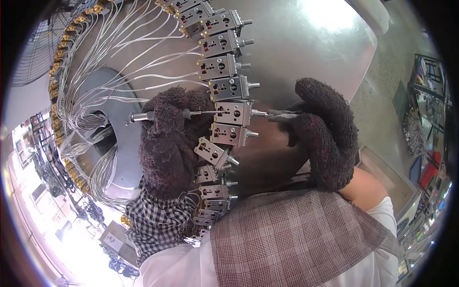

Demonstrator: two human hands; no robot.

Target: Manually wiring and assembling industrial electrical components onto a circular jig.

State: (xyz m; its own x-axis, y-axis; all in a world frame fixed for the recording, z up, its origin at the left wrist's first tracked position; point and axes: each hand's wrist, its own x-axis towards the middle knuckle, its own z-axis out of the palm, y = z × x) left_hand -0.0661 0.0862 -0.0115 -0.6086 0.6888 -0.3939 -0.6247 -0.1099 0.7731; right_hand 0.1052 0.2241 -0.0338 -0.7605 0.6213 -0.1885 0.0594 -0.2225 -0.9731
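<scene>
Both my hands wear dark knitted work gloves. My left hand [165, 138] is closed around a slim screwdriver [139, 116]; its metal end sticks out to the left, and its thin blade reaches the slotted face of a small metal thermostat [233, 114]. On the other side, my right hand [330, 136] is closed on a grey, narrow-jawed tool, seemingly pliers [283, 115]. Its tip meets the thermostat's short shaft [259, 113]. The handles of that tool are hidden in the glove. Just below sits a neighbouring thermostat [228, 135], close to my left fingers.
More thermostats [219, 68] line a curved row above and below my hands. Thin pale capillary tubes [143, 52] run from them toward a grey hub [119, 143]. Brass-coloured fittings [60, 95] follow the left rim. A shiny metal surface [296, 57] spreads at the upper right.
</scene>
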